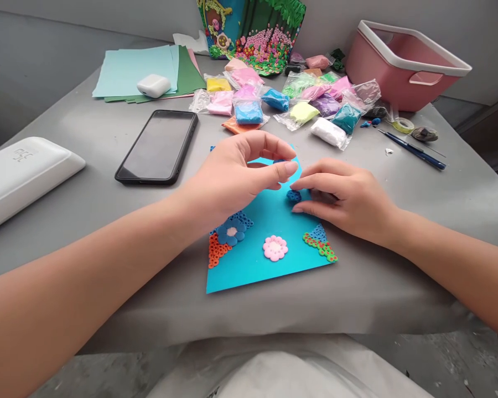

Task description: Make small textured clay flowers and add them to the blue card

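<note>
A bright blue sheet of card (249, 271) lies on the table in front of me. Clay decorations sit on it: a blue flower (231, 231) over orange and blue dotted clay at the left corner, a pink flower (275, 248) near the front edge, and a blue and green dotted patch (320, 243) at the right. Above the card, my left hand (253, 163) has its thumb and fingertips brought together; what they pinch, if anything, is too small to tell. My right hand (344, 196) rests at the card's right side, thumb and forefinger around a small dark blue clay lump (293, 195).
Several bagged clay packets (249, 112) spread across the back. A pink basket (398, 72) stands back right, with blue pen-like tools (415, 150) before it. Leftward lie a phone (160, 146), a white device (29, 177), coloured sheets (128, 69) and a white case (153, 85).
</note>
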`<state>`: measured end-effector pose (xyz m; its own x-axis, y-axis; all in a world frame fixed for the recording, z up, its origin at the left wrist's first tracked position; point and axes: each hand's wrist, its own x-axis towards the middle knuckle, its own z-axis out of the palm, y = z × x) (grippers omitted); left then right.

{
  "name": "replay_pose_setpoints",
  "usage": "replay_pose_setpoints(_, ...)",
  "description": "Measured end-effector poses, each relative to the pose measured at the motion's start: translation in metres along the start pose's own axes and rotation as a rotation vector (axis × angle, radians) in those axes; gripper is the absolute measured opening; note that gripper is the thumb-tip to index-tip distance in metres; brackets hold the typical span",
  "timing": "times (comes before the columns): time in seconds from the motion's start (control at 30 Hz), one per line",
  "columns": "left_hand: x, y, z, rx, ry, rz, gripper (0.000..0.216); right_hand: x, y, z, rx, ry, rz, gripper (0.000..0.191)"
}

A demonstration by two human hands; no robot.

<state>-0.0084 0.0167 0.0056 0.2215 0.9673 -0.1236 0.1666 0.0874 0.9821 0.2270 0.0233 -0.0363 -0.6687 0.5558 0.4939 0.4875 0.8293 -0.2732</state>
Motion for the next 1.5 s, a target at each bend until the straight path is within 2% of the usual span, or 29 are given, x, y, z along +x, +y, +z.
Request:
replay_pose_setpoints(0.13, 0.001, -0.006, -0.001, 0.083, 0.002, 0.035, 0.021, 0.000, -0.002, -0.003, 0.071, -0.003, 0.019, 0.020)
replay_pose_setpoints(0.27, 0.001, -0.010, 0.001, 0.092, -0.011, 0.104, 0.018, 0.001, -0.009, -0.005, 0.088, 0.122, 0.039, 0.009)
replay_pose_setpoints(0.33, 0.001, -0.010, 0.002, 0.040, -0.044, 0.127, 0.021, 0.002, -0.012, -0.006, 0.116, 0.202, 0.068, 0.014)
replay_pose_setpoints(0.43, -0.001, -0.010, 0.004, -0.082, -0.134, 0.101, 0.034, 0.003, -0.013, -0.007, 0.163, 0.267, 0.074, 0.022)
replay_pose_setpoints(0.6, -0.004, -0.007, 0.006, -0.144, -0.223, 0.026, 0.044, 0.001, -0.013, -0.010, 0.067, 0.269, 0.010, 0.013)
replay_pose_setpoints(0.77, -0.004, -0.005, 0.007, -0.182, -0.239, -0.010, 0.038, 0.000, -0.014, -0.013, 0.056, 0.293, -0.045, 0.020)
replay_pose_setpoints(0.93, -0.006, -0.006, 0.008, -0.217, -0.270, 0.027, 0.027, -0.001, -0.019, -0.015, 0.115, 0.326, -0.069, 0.023)
replay_pose_setpoints(1.1, -0.009, -0.002, 0.009, -0.200, -0.265, 0.046, 0.014, 0.000, -0.025, -0.015, 0.113, 0.400, 0.032, 0.018)
replay_pose_setpoints(1.23, -0.008, -0.002, 0.009, -0.205, -0.219, 0.009, 0.010, 0.004, -0.026, -0.009, 0.299, 0.525, 0.129, 0.009)
replay_pose_setpoints(1.4, -0.003, -0.007, 0.007, -0.171, -0.139, 0.033, 0.028, 0.001, -0.020, -0.006, 0.537, 0.426, 0.226, 0.021)
replay_pose_setpoints(1.5, -0.002, -0.008, 0.005, -0.152, -0.101, 0.049, 0.038, -0.002, -0.018, -0.008, 0.466, 0.354, 0.235, 0.035)
